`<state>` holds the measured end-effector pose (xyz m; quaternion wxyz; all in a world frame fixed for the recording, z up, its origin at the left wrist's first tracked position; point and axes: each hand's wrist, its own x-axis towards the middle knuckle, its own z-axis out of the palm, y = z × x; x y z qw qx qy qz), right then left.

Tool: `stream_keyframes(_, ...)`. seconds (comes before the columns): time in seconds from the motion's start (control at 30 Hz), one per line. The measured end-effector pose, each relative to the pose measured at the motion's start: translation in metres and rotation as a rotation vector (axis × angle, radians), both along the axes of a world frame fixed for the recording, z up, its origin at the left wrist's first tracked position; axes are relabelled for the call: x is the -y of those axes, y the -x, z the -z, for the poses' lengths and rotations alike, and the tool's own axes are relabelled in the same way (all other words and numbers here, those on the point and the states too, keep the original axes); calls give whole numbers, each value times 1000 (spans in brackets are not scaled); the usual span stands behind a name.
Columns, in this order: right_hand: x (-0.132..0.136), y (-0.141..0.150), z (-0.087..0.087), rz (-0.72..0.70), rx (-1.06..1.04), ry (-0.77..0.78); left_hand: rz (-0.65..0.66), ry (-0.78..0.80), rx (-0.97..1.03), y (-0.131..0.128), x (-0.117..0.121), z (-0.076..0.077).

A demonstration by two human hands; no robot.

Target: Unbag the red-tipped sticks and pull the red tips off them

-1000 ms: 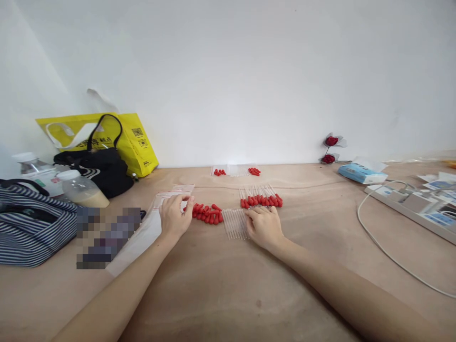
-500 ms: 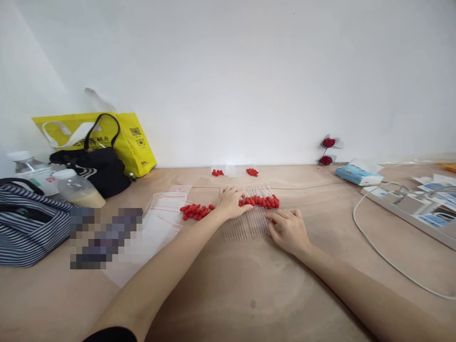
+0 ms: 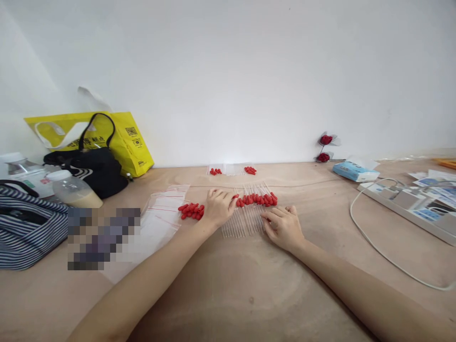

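Note:
A row of clear droppers (image 3: 233,223) with red rubber bulbs (image 3: 258,200) lies in front of me, its thin tubes pointing both toward and away from me. At the row's left end is my left hand (image 3: 218,209), thumb and fingers brought together. A red bulb tip shows at them; the rest of that dropper is hidden. My right hand (image 3: 283,227), fingers curled, rests against the near tubes at the right end; whether it grips any is unclear. More red bulbs (image 3: 191,210) lie heaped left of my left hand, partly covered by it.
Clear zip bags (image 3: 160,216) lie at the left. Against the wall sits a bag with red bulbs (image 3: 215,171). A yellow bag (image 3: 137,142), black bag (image 3: 96,171) and bottle (image 3: 80,190) stand left. A tissue pack (image 3: 354,171), power strip (image 3: 409,206) and cable (image 3: 370,251) lie right.
My left hand has drawn left along the row, uncovering tubes and bulbs and covering part of the loose heap. My right hand stays at the right end. The view has shifted slightly.

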<state>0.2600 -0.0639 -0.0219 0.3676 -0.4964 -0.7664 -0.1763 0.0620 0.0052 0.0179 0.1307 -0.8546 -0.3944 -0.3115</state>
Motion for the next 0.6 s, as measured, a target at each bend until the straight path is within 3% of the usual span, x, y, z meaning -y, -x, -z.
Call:
stream_keyframes(0.27,2,16,-6,-89,67,-124,100,-15,140,50,56,11)
stream_keyframes(0.6,-8,29,1,-238,131,-71,221,38,149,47,58,14)
